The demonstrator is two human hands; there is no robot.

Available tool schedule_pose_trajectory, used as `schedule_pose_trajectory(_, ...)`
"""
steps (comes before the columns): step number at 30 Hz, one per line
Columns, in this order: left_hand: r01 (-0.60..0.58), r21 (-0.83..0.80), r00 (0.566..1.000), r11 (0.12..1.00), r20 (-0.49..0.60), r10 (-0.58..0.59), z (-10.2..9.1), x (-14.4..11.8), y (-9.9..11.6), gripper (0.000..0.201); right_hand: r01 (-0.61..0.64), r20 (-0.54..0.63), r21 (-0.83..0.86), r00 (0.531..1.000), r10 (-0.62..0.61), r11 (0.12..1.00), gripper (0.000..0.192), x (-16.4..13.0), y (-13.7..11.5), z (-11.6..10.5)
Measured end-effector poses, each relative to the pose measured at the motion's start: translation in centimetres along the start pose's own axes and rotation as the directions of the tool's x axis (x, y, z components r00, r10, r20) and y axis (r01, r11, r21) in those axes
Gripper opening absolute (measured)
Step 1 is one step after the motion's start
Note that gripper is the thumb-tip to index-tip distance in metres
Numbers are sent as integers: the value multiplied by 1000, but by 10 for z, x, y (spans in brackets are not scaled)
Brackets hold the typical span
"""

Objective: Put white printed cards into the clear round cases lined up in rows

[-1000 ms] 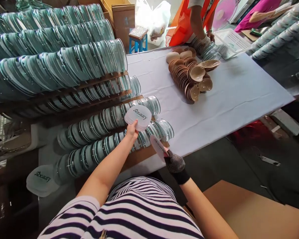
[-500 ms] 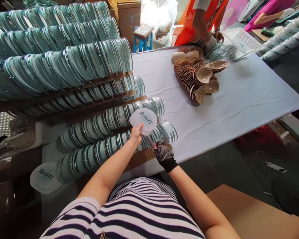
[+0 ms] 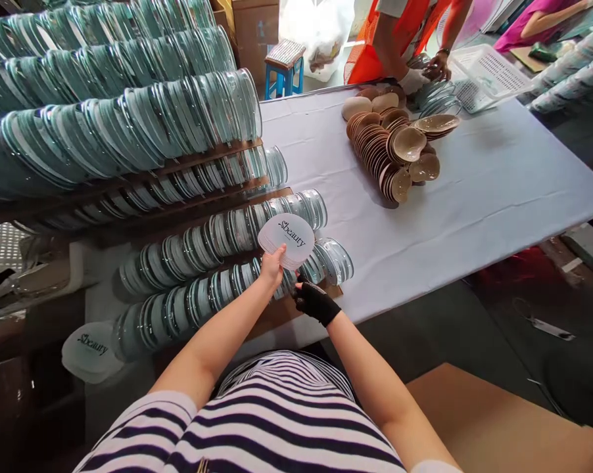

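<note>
Head view: The left hand [image 3: 273, 266] grips a stack of printed oval cards [image 3: 287, 238] at the centre of the frame, thumb on the upper face. The gloved right hand [image 3: 314, 299] lies just below and right of the stack, fingers curled near its lower edge; whether it grips anything cannot be told. Keep the stack square and pinch lightly, so that single cards separate without fanning. Keep fingertips off the exposed rims of the front row of glass plates [image 3: 202, 303], directly beneath; knocked rims may chip or shift the row. The near edge of the worktop [image 3: 454, 226] slopes from lower centre to middle right. Lateral room lies between the row ends and the brown shell-shaped dishes [image 3: 373, 150], upper right of centre.
</note>
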State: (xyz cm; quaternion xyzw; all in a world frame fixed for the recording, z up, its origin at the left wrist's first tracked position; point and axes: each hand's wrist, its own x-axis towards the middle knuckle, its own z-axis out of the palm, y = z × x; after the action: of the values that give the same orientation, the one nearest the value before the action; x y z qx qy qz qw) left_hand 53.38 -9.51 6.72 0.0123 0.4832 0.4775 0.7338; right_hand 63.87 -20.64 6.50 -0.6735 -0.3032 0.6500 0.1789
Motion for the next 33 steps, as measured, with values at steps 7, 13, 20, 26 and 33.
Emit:
schedule_pose_trajectory(7,-37,-14,999,999,-7,37,-2,-2,-7,29,-160,149,-93,974,173,983,40,6,-25,3)
schedule_pose_trajectory(13,-77,-3,997,997,-15,77,0,-3,-4,29,-112,-266,-617,961,-72,779,33,-12,-55,-13)
schedule_pose_trajectory(20,-141,118,986,983,101,129,-29,-30,2,43,243,-425,-637,680,-597,731,59,-12,-62,-41)
schedule_pose_trajectory(26,-108,203,994,973,31,104,-51,-30,10,46,280,-289,-776,638,-714,565,41,-20,-70,11)
schedule_pose_trajectory(33,-128,-43,989,991,-81,124,-49,-8,45,39,-33,-500,-776,640,-583,629,43,-67,-14,6)
